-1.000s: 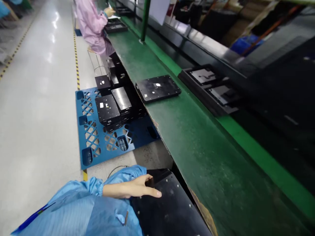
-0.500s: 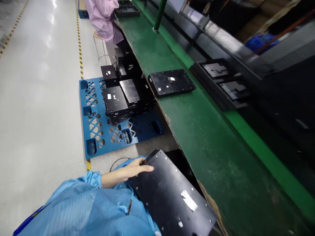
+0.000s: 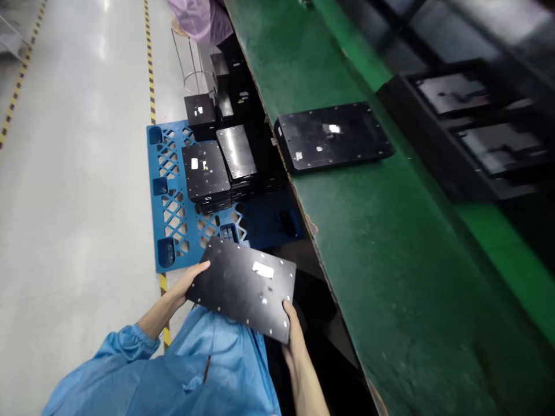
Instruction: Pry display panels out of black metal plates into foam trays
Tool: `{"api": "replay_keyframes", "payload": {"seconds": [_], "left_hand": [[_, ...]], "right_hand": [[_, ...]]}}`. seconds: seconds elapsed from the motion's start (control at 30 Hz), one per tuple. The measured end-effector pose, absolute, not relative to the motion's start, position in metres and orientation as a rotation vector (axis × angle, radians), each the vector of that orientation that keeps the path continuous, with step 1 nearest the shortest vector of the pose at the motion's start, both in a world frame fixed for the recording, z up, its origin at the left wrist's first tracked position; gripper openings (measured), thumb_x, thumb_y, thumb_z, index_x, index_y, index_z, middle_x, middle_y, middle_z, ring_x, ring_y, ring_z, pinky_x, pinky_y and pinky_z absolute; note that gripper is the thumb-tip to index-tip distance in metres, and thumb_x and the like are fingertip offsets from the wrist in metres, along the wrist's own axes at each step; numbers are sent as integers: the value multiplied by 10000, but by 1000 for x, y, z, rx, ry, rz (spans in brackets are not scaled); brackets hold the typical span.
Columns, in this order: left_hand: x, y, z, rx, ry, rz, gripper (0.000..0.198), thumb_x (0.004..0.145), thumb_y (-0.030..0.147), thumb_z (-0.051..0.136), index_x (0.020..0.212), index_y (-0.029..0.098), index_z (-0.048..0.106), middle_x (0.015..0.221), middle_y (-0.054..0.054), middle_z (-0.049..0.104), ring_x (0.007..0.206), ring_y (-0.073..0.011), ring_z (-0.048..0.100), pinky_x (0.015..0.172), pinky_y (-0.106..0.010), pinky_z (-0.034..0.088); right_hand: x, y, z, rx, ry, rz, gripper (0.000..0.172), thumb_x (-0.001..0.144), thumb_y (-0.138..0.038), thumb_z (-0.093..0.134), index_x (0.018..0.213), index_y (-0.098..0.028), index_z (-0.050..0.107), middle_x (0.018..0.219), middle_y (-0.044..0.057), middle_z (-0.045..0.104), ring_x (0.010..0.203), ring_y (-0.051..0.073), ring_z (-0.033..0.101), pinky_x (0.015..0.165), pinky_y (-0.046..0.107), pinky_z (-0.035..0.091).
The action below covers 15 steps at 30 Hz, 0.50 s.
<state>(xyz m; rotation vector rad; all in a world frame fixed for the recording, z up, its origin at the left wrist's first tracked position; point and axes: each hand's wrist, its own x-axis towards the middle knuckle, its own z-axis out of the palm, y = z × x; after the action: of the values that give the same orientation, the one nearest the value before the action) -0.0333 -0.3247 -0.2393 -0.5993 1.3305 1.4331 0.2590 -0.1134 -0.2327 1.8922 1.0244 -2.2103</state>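
A flat black case (image 3: 236, 283) with small screws round its edge and a white label is held level in front of my body, beside the bench edge. My left hand (image 3: 187, 282) grips its left end, thumb on top. On the right end my right hand (image 3: 293, 326) is closed, with its thumb over the edge and the other fingers hidden below. Another black case (image 3: 333, 136) lies on the green bench (image 3: 368, 242). Stacks of similar cases (image 3: 206, 170) stand on the blue pallet (image 3: 165, 222) on the floor.
A dark fixture with two framed recesses (image 3: 455, 127) stands along the bench's far side. Beyond the pallet, a person in pink (image 3: 203, 20) is by a round stool (image 3: 188, 52). Yellow-black tape (image 3: 150, 63) runs along the floor.
The held case has moved left and forward, away from the bench edge, and turned flatter. My right hand has come into view on its right end. The camera view has shifted.
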Motion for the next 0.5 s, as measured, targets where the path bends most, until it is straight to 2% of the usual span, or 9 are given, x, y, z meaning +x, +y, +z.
{"api": "replay_keyframes", "payload": {"seconds": [0.1, 0.2, 0.37, 0.5], "left_hand": [[-49, -323, -277, -787, 1358, 1457, 459, 924, 406, 865, 1267, 109, 790, 1080, -156, 866, 977, -294, 848, 899, -350, 688], [-64, -314, -314, -849, 1359, 1468, 459, 962, 420, 815, 1290, 103, 767, 1054, -160, 864, 931, -279, 851, 885, -357, 696], [-92, -296, -372, -900, 1370, 1487, 539, 931, 432, 848, 1318, 74, 735, 1067, -183, 859, 949, -279, 845, 904, -354, 689], [-95, -290, -405, -913, 1344, 1457, 460, 963, 395, 825, 1289, 80, 748, 1087, -181, 851, 965, -252, 831, 917, -333, 677]], "right_hand": [[203, -84, -273, 1815, 964, -2239, 702, 785, -772, 812, 1218, -221, 778, 1181, 98, 823, 1145, 337, 767, 903, 386, 658], [147, -51, -320, 1769, 899, -2160, 633, 799, -745, 830, 1130, -208, 782, 1049, 100, 826, 1007, 297, 773, 793, 349, 629], [103, -32, -388, 1775, 786, -2071, 538, 877, -694, 803, 1114, -215, 741, 1031, 86, 797, 985, 247, 740, 833, 343, 615], [107, -36, -417, 1825, 693, -1974, 511, 904, -715, 761, 1042, -228, 689, 943, 71, 754, 896, 237, 721, 798, 354, 616]]}}
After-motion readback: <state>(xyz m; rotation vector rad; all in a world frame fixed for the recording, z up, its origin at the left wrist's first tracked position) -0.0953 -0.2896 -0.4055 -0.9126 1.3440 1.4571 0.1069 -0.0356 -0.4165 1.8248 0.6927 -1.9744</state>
